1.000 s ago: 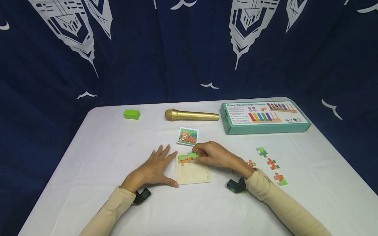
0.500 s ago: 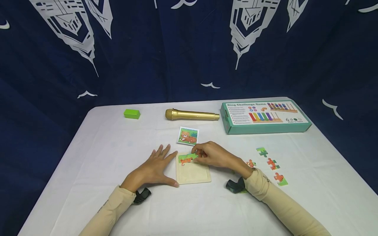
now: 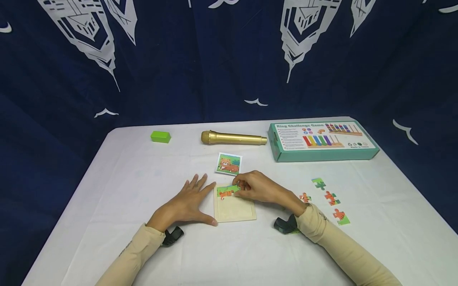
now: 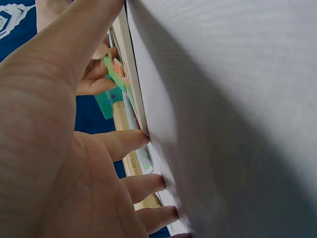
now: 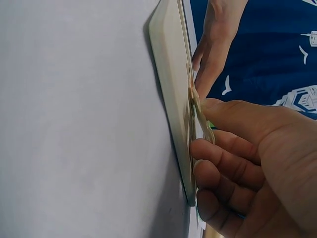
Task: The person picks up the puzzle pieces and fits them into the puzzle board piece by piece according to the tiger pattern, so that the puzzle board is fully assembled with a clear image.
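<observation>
A shallow wooden puzzle board [image 3: 235, 211] lies mid-table, with a green and orange puzzle piece [image 3: 220, 191] in its far left corner. My right hand [image 3: 259, 188] pinches another puzzle piece [image 3: 233, 188] between thumb and fingers, right beside that corner piece. In the right wrist view the held piece [image 5: 202, 121] is tilted, one edge raised off the board; the fingers hide part of it. My left hand [image 3: 186, 204] is spread on the table, its thumb and index finger at the board's left edge. A tiger picture card [image 3: 228, 163] lies just behind the board.
Several loose puzzle pieces, such as a tiger-striped piece [image 3: 331, 198], lie at the right, some partly hidden by the right forearm. Along the back are a green block [image 3: 160, 137], a gold microphone [image 3: 234, 138] and a teal game box [image 3: 323, 141].
The held puzzle piece has shifted slightly left and toward the near side, and its picture now lines up with the corner piece. My left hand has stayed in place.
</observation>
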`<state>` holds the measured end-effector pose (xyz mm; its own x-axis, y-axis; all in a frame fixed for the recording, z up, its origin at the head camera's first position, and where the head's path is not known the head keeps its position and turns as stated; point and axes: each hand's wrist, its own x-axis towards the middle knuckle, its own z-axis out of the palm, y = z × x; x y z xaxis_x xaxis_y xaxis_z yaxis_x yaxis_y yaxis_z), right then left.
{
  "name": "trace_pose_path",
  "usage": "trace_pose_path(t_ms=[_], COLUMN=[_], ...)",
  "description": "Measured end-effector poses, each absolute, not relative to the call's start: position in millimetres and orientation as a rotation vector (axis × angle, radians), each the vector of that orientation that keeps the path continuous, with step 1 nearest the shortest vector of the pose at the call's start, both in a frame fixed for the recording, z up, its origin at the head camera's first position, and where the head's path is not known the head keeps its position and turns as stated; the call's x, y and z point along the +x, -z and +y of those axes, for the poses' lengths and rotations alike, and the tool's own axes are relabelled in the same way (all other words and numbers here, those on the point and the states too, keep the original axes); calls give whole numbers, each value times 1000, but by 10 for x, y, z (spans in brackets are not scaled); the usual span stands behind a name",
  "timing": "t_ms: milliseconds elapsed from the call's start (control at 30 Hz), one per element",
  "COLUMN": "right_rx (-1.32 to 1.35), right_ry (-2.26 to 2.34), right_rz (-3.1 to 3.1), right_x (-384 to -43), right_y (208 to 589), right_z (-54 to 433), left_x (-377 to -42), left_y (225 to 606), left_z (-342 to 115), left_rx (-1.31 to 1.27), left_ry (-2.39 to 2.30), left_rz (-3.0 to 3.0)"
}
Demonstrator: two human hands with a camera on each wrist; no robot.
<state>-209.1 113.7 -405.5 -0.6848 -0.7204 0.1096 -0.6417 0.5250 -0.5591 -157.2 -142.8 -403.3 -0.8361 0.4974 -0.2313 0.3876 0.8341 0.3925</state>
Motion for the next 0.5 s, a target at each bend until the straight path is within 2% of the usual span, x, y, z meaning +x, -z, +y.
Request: trace_pose_path(t_ms=[500], right_rx=[-1182], right_ry=[807], right_rz=[2644], right_x=[-2085], right_y=[4071], right_z=[1126], left_x=[-1567], left_y=[4032], left_z=[-1430], left_rx=[666], left_ry=[-480], left_rz=[2699])
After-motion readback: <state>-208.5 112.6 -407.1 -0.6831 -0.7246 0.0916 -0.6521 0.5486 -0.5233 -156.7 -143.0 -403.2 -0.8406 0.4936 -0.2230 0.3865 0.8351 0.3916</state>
